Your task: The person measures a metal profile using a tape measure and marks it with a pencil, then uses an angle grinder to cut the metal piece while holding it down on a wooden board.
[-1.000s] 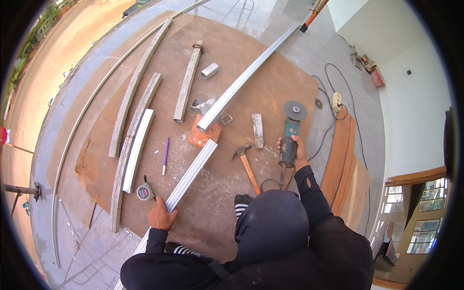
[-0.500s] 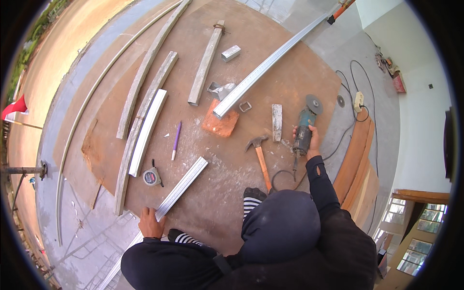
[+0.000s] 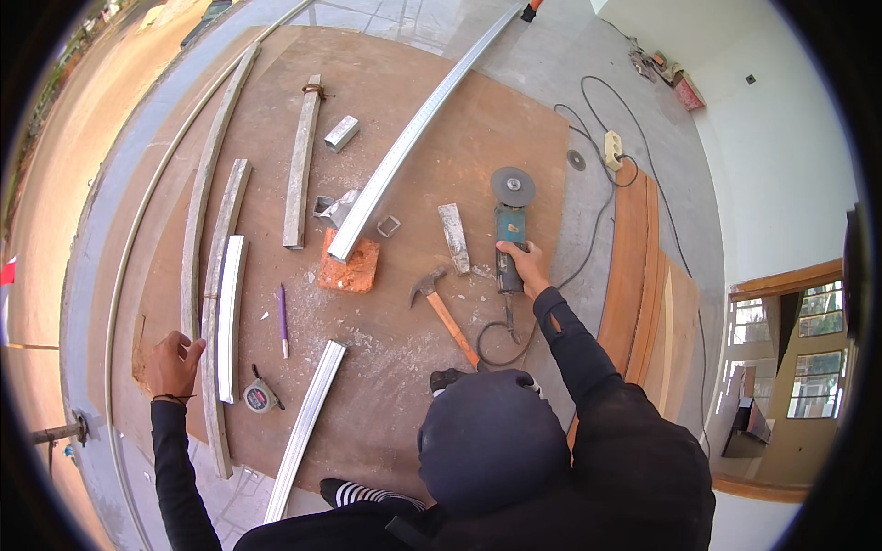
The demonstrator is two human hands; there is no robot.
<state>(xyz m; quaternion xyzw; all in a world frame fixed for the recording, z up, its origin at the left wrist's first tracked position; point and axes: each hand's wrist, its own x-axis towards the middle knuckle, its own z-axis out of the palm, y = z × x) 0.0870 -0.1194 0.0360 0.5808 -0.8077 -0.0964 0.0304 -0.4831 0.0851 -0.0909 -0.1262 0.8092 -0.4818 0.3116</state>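
My right hand grips a teal-and-black angle grinder, disc toward the far side. My left hand is open, fingers slightly curled, beside long weathered bars on the left. Next to these lie a short white profile, tape measure and purple marker. A cut white metal length lies near me. A long ridged white profile rests on an orange brick. A claw hammer and short metal pieces lie near the grinder.
The brown board lies on a grey floor. An extension socket with looping cables and wooden planks lie at right, beside a white wall. A thin curved pipe runs along the left, past a metal pole.
My left hand has let go of the near white length and moved up-left to the grey bars. My right hand still holds the grinder, now more upright in view. The view has shifted.
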